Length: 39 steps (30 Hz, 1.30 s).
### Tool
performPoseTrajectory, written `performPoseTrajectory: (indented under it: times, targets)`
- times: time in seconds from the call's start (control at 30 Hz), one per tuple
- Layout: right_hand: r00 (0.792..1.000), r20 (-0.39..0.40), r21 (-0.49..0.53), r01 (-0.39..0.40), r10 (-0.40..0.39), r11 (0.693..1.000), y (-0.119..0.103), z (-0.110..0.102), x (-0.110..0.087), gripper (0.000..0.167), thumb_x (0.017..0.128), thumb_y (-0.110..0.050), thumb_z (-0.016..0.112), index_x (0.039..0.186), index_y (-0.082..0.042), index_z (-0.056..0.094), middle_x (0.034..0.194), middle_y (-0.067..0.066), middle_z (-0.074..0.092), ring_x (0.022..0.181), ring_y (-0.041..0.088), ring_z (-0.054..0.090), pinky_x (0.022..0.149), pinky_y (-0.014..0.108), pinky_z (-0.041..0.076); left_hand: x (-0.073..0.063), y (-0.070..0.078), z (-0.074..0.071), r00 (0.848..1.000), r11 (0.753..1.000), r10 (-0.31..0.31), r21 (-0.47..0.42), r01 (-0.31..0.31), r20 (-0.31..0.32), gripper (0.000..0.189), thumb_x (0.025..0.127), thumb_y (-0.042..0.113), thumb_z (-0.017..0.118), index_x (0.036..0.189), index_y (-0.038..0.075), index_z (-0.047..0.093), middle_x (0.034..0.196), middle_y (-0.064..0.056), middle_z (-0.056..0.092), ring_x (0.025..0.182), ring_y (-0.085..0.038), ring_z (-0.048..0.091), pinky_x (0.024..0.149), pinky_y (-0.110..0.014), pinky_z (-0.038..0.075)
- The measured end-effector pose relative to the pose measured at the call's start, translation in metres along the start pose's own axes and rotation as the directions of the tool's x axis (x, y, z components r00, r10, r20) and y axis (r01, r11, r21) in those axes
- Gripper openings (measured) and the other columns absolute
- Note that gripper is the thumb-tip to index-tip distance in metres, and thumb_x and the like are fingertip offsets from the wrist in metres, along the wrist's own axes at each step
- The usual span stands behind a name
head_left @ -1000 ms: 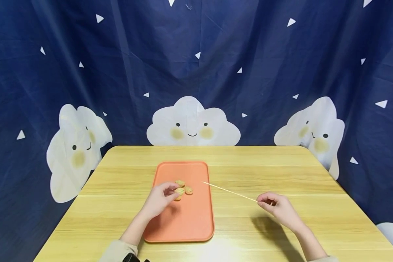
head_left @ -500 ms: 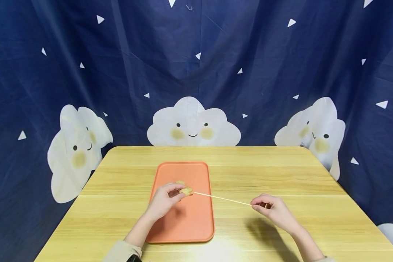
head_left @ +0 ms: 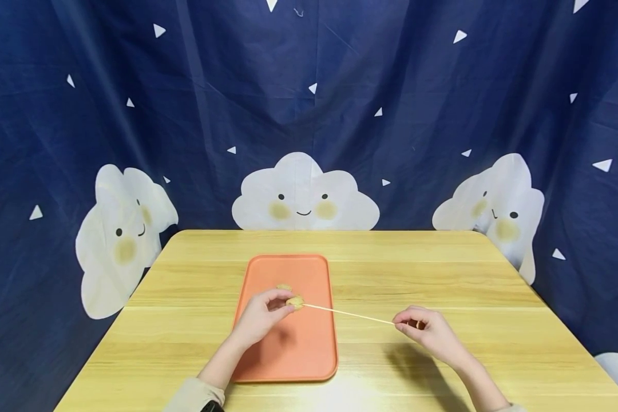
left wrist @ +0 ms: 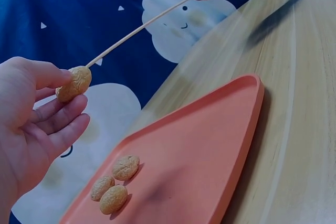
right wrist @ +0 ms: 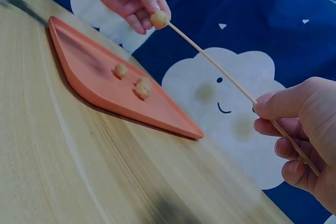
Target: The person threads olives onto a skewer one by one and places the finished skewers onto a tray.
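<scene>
while left hand (head_left: 260, 316) pinches wrinkled lump (left wrist: 76, 84), right hand (head_left: 431, 332) pinches stick (right wrist: 211, 59); stick, apart from lump earlier, now meets it

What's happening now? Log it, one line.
left hand: pinches wrinkled piece | right hand: grips thin stick, end at held piece | orange tray: three more pieces

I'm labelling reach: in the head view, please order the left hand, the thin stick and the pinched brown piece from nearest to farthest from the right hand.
From the right hand:
1. Thin stick: in its grip, pointing left.
2. Brown piece: at the stick's far end, above the tray.
3. Left hand: farthest left, pinching the piece.
</scene>
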State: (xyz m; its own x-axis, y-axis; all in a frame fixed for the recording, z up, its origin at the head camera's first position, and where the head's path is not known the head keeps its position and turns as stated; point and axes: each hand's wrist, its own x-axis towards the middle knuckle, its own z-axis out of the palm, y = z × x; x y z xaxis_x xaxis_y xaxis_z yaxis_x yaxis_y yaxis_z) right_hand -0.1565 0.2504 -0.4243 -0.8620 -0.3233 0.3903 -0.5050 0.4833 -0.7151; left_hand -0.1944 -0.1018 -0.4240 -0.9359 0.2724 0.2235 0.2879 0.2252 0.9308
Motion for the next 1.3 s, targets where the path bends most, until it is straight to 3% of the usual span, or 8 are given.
performPoseTrajectory:
  times: [0.3, 0.57, 1.0, 1.3]
  targets:
    - [1.0, -0.018, 0.015, 0.014, -0.014, 1.0, 0.0, 0.008, 0.0, 0.016, 0.082, -0.004, 0.068, 0.084, -0.02, 0.069, 0.076, -0.007, 0.061, 0.058, 0.004, 0.045, 0.047, 0.022, 0.041, 0.0, 0.003, 0.001, 0.999, 0.991, -0.025, -0.129, 0.027, 0.02, 0.031, 0.08, 0.004, 0.071, 0.108, -0.007, 0.064, 0.107, -0.018, 0.06, 0.084, -0.012, 0.058, 0.073, -0.021, 0.05]
    - [0.998, -0.047, 0.027, 0.05, -0.048, 0.998, -0.003, 0.013, 0.001, 0.018, 0.081, -0.002, 0.068, 0.085, -0.019, 0.069, 0.076, -0.005, 0.062, 0.057, 0.005, 0.045, 0.046, 0.021, 0.04, 0.0, 0.009, 0.003, 1.0, 0.972, -0.008, -0.237, 0.006, -0.006, 0.028, 0.078, -0.003, 0.069, 0.102, -0.013, 0.059, 0.093, -0.015, 0.064, 0.077, -0.009, 0.059, 0.069, -0.02, 0.05]
    - [0.997, -0.044, 0.086, 0.068, -0.064, 0.994, -0.008, 0.02, 0.004, 0.022, 0.08, 0.004, 0.067, 0.086, -0.016, 0.069, 0.08, -0.003, 0.064, 0.061, 0.005, 0.049, 0.047, 0.022, 0.043, -0.002, 0.011, 0.005, 1.0, 0.968, 0.029, -0.249, -0.031, -0.011, 0.026, 0.076, -0.007, 0.069, 0.1, -0.013, 0.06, 0.094, -0.021, 0.062, 0.077, -0.01, 0.058, 0.069, -0.021, 0.051]
    - [1.0, -0.023, 0.158, 0.013, -0.01, 0.987, -0.013, 0.021, 0.005, 0.019, 0.081, 0.007, 0.064, 0.087, -0.011, 0.069, 0.081, 0.002, 0.064, 0.063, 0.006, 0.05, 0.048, 0.023, 0.044, -0.004, 0.012, 0.006, 0.999, 0.947, 0.051, -0.318, -0.05, -0.006, 0.03, 0.076, -0.008, 0.068, 0.1, -0.02, 0.055, 0.087, -0.002, 0.063, 0.075, -0.008, 0.059, 0.067, -0.02, 0.051]
